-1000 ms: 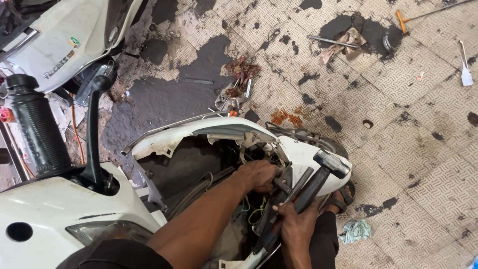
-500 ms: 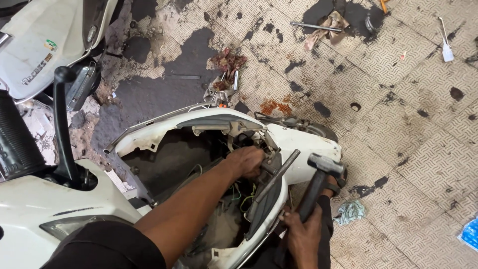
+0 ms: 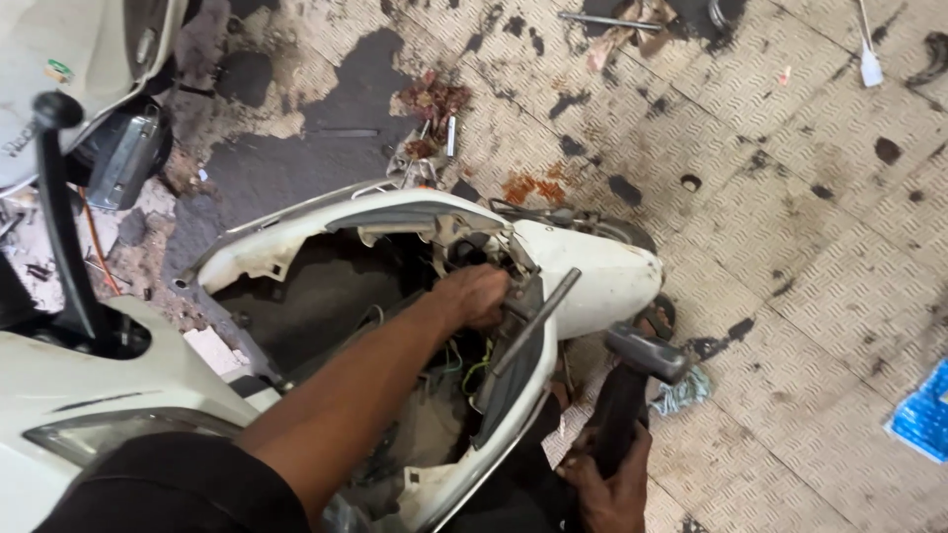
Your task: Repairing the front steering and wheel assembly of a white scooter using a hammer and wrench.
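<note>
Floor [image 3: 790, 227] — stamped metal plate, stained and patched with dark spills, lying all round both hands. White scooter body panel [image 3: 592, 271] — opened shell with a dark cavity, directly under and around the left hand. Second white scooter [image 3: 59, 365] — well to the left of the left forearm, with a black upright handlebar stem [image 3: 59, 217] rising from it. Left hand [image 3: 474, 296] — reached into the open shell, fingers curled shut on a part at the inner rim; what exactly it grips cannot be told. Grey inner trim piece [image 3: 509, 380] — just below the left hand, with a thin dark rod [image 3: 538, 321] slanting across it beside the knuckles. Right hand [image 3: 612, 484] — low, outside the shell, closed around the black handle of a hammer. Hammer [image 3: 632, 385] — held upright, its grey head above the right hand and just beside the shell's rounded end. Loose wires [image 3: 464, 370], green and yellow — beneath the left wrist. Crumpled rag [image 3: 681, 390] — on the floor just right of the hammer head. Blue packet [image 3: 923, 415] — far right of the right hand.
</note>
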